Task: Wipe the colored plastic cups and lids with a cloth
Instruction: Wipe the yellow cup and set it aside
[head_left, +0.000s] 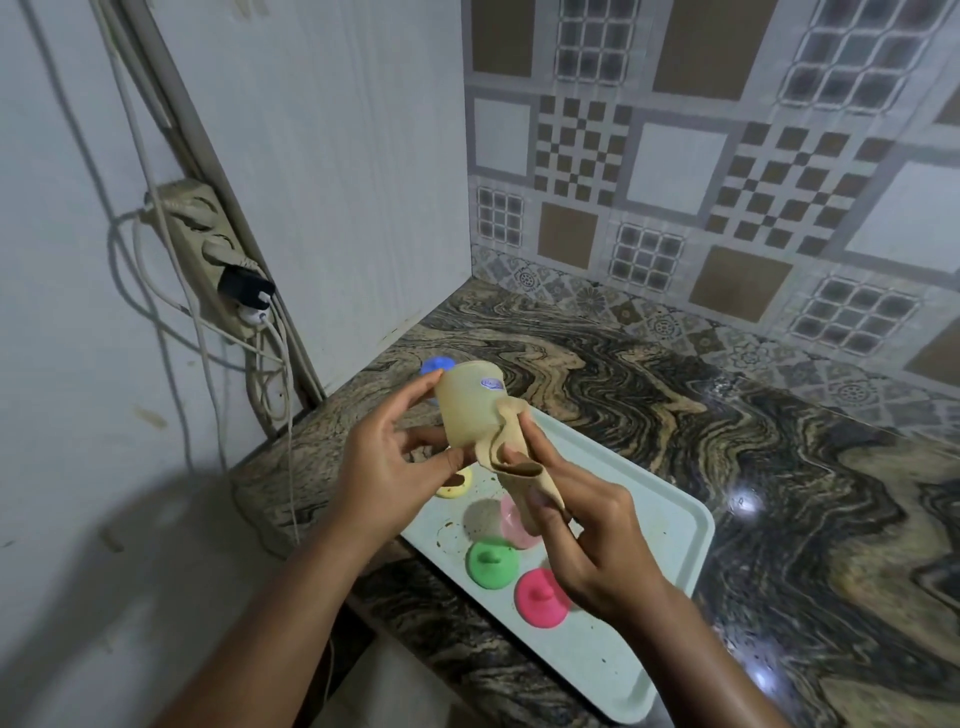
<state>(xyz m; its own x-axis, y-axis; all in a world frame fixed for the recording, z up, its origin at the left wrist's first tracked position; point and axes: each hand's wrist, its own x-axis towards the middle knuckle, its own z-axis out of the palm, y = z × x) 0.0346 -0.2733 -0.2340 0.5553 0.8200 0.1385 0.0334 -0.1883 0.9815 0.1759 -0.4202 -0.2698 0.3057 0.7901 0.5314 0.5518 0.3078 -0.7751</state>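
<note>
My left hand (387, 470) holds a pale yellow plastic cup (470, 408) in the air above the tray, fingers curled round its side and rim. A beige cloth (519, 467) drapes from the cup's side, and my right hand (582, 540) pinches it against the cup. On the pale tray (670, 525) below lie a green lid (491, 561), a bright pink lid (540, 597), a yellow lid (457, 486) and a light pink cup (514, 522), partly hidden by my hands. A blue lid (434, 365) shows behind the cup.
The tray sits on a dark marbled counter (779, 467) that meets a patterned tile wall at the back. On the left wall hangs a power strip (218, 254) with plugs and dangling cables. The counter's left edge drops off beside my left forearm.
</note>
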